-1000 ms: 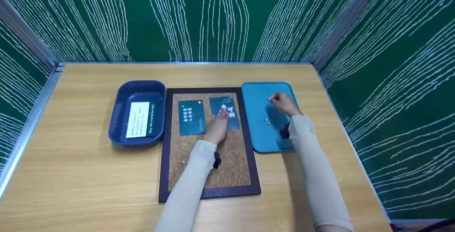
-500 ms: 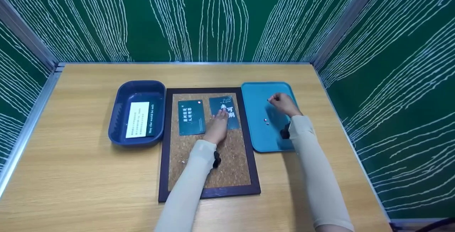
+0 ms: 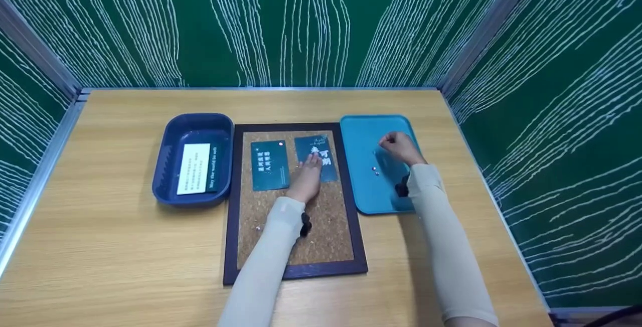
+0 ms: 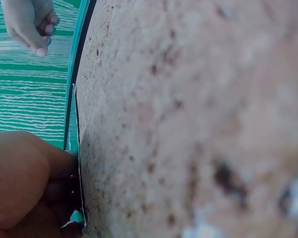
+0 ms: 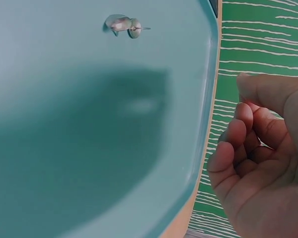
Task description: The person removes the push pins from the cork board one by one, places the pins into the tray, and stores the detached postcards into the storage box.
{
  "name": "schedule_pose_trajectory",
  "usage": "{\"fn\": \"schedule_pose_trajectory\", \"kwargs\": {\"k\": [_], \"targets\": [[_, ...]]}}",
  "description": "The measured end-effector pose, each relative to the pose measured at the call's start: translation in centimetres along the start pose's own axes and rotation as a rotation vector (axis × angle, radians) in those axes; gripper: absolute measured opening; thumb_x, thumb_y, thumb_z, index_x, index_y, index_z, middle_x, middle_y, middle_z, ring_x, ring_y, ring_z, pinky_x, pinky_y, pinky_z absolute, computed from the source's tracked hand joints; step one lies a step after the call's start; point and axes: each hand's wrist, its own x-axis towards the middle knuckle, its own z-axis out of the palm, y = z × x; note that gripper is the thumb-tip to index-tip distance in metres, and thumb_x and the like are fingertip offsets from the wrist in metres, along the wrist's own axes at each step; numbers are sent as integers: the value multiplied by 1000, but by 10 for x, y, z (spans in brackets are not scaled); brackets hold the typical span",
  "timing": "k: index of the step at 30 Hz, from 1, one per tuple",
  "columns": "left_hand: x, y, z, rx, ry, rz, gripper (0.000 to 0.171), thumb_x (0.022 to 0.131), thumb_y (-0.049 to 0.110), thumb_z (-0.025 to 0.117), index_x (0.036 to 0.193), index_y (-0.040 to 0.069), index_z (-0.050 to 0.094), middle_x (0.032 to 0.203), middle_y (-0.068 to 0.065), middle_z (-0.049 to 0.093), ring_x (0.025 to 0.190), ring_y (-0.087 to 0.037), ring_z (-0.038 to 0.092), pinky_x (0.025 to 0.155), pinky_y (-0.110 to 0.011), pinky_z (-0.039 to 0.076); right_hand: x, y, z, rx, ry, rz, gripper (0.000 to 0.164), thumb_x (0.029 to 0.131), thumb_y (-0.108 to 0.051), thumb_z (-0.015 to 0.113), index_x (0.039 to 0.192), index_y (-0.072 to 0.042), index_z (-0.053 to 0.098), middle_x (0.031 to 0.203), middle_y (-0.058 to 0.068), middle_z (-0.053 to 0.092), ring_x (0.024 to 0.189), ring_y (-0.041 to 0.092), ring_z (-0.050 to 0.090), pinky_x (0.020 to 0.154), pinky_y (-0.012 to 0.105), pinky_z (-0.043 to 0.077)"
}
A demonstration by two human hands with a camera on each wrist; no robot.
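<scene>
My left hand (image 3: 307, 179) lies on the dark teal printed card (image 3: 328, 169) at the board's upper right, fingers extended and pressing it to the cork board (image 3: 321, 247). Beside it, another teal card (image 3: 271, 166) bears a small push pin (image 3: 281, 144) near its top right corner. Over the light blue tray (image 3: 361, 139), my right hand (image 3: 401, 147) has its fingers curled and thumb tip drawn in, pinching a tiny push pin that its fingers mostly hide. Two metallic push pins (image 5: 121, 25) lie on the tray below, as the right wrist view shows.
A dark blue bin (image 3: 165, 166) stands left of the board, holding a white card (image 3: 194, 169) and a dark teal card (image 3: 214, 166). The board's dark frame (image 3: 326, 269) borders the tray. Green panels (image 3: 311, 26) with white lines enclose the wooden table (image 3: 125, 262).
The right hand's fingertips shift slightly, and the dark speck seen at them earlier no longer shows in the head view. The left hand stays on the card.
</scene>
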Motion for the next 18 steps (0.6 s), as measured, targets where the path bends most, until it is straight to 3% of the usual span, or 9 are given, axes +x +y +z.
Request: {"fn": "schedule_pose_trajectory", "kwargs": {"k": [18], "targets": [[-3,0,0,-11,11,4,48,103,2,23,150,7,31,160,-7,21,149,-23,15,122,-39,14,-3,1,1,0,16,23,28,100,-26,49,111,-3,60,103,10,56,91,23,51,75,30,43]]}}
